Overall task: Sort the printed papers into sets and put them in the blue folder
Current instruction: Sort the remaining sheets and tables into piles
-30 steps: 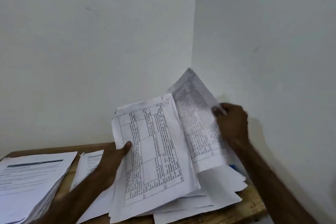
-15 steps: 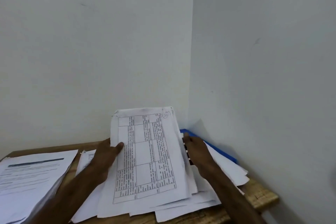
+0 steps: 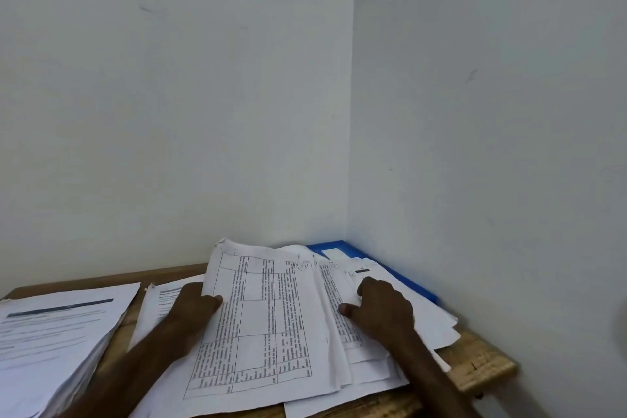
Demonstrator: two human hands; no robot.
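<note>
The left hand (image 3: pixel 193 310) pinches the left edge of the table-printed sheaf (image 3: pixel 264 326), thumb on top. The right hand (image 3: pixel 385 310), fingers bent, rests on fanned sheets (image 3: pixel 339 285), grip unclear. One blue folder (image 3: pixel 400 276) lies beyond it, more exposed than before. Two piles sit left of the left hand: a thick paper stack (image 3: pixel 51 332) and a thinner pile (image 3: pixel 157 305).

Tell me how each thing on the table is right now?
blue folder, flat in the corner, partly under papers.
gridded sheets, on top, left edge gripped by the left hand.
fanned papers, spread over the folder, right hand resting on them, fingers bent.
thick stack, lying at the table's left.
small pile, flat, partly under the left hand.
</note>
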